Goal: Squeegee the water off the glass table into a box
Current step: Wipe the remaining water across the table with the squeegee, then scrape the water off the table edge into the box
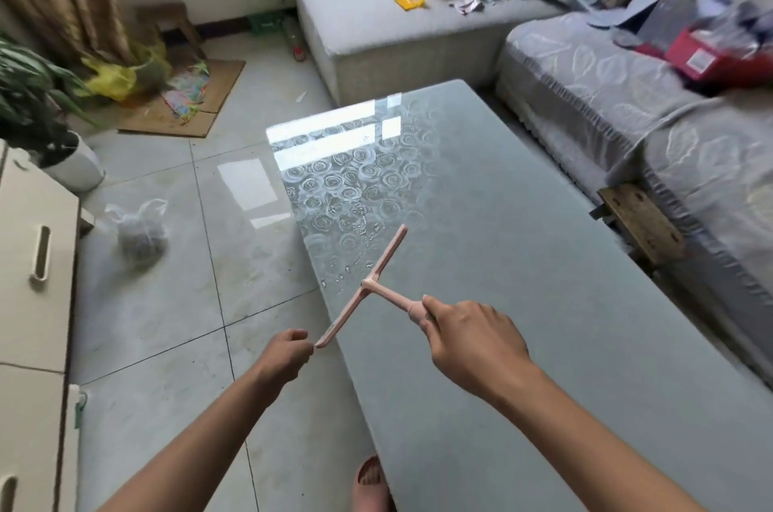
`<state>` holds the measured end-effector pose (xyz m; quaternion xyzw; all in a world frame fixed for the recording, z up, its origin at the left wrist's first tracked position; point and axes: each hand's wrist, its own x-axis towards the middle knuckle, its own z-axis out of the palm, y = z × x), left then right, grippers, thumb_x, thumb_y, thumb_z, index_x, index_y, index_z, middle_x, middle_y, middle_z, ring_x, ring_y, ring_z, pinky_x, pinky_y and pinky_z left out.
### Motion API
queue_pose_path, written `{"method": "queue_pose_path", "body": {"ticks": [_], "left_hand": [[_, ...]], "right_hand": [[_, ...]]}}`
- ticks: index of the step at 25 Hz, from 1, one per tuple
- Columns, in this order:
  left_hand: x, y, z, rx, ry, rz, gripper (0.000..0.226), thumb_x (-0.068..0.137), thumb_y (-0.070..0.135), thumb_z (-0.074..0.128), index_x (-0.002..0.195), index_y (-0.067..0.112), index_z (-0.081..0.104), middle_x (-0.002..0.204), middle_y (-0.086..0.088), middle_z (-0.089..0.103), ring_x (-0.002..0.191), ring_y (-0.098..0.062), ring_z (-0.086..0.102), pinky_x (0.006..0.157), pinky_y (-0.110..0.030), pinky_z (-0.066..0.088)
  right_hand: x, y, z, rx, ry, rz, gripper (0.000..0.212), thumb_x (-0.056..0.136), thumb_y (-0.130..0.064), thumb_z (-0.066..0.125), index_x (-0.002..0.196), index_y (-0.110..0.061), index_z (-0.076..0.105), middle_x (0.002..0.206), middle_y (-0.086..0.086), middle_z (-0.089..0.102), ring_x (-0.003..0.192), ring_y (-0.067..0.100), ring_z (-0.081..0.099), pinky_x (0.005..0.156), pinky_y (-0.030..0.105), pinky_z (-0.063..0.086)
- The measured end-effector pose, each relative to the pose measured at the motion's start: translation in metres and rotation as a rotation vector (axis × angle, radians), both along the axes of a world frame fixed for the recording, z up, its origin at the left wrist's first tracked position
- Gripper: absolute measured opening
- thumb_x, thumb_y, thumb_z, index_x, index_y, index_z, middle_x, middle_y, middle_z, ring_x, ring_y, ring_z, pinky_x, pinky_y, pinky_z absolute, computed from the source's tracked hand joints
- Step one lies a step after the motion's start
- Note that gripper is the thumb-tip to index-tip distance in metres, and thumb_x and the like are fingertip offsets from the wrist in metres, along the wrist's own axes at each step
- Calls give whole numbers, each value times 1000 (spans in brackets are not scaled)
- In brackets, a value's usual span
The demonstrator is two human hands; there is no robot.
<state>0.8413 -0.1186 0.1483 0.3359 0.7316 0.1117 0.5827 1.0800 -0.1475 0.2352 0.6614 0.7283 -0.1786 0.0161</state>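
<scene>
Water (355,232) stands in beads and small pools on the frosted grey-green glass table (502,260), near its left edge, over the part where a rose pattern shows through; window light glares on the far left corner of the glass.

The pink plastic T-shaped squeegee (376,264) is held over the near left part of the table, near the water; its long blade runs on a slant from far right to near left, and its near end reaches past the left edge of the table, over the pale tiled floor (167,302); whether the blade touches the glass cannot be told.

The right hand (472,340) grasps the squeegee's handle, fingers wrapped round it; the left hand (286,350) is curled at the near tip of the blade, over the floor; whether it pinches the tip or only sits against it cannot be told.

A grey patterned sofa (585,114) runs along the right side of the table, with a red box (707,55) lying on it; a knotted clear plastic bag (140,235) sits on the floor to the left, just beside a cream cabinet (33,252); a green potted plant (29,93) stands farther back on the left.
</scene>
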Motion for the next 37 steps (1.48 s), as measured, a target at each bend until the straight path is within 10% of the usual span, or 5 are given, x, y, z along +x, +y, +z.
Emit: {"method": "queue_pose_path", "body": {"ticks": [12,25,37], "left_hand": [[-116,-66,71,139,-13,279,48,88,-5,50,135,1,44,117,-19,56,100,-26,53,84,-35,45],[-412,-131,30,261,16,713,35,91,-2,48,126,0,53,86,-3,61,77,-16,63,69,-27,49],[-649,-301,-29,-189,889,913,68,83,13,63,141,-1,30,141,-26,30,129,-42,32,99,-51,36]], "right_hand": [[-106,-14,67,96,20,302,20,92,-40,48,87,-27,34,89,4,63,73,30,48,59,33,29],[-394,16,31,207,124,641,39,90,-51,49,126,-38,44,88,-5,67,77,22,61,57,31,41],[-642,-16,-11,-24,88,985,42,90,-49,50,130,-40,42,88,-9,66,76,17,60,59,30,46]]}}
